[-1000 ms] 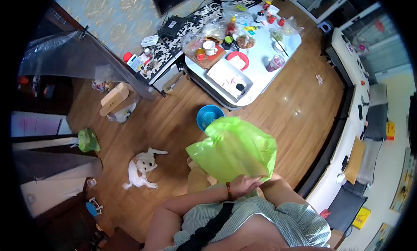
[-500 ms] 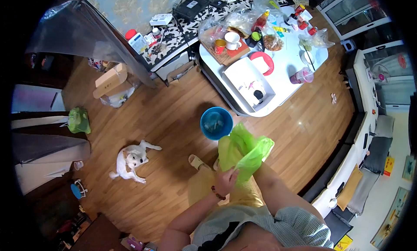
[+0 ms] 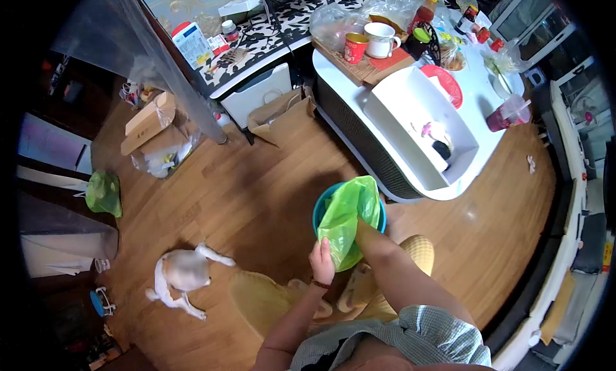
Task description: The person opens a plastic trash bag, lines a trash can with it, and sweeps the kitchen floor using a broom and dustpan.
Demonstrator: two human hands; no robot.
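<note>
Our left hand pinches the near edge of a translucent lime-green plastic bag, which is open and spread over the mouth of a round blue plastic bin on the wooden floor. Our right forearm reaches into it, hiding that hand, so we cannot tell its fingers' state. The bin's left rim is bare; the bag does not line it all round
</note>
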